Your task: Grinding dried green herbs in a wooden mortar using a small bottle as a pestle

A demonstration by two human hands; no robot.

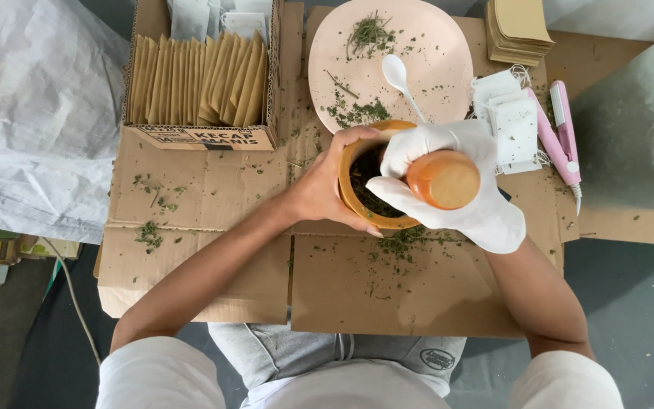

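A: Kneeling at flattened cardboard point(213, 220), what shows?
B: I see my bare left hand point(325, 187) wrapped around a wooden mortar point(357, 193) of dried herbs; my gloved right hand point(456, 182) clasps the pestle point(443, 179) upright inside it.

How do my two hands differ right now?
The left hand is bare; the right hand wears a white glove. The left hand grips the rim of the wooden mortar; the right hand wraps the orange pestle from above. Both are closed on something, over the cardboard.
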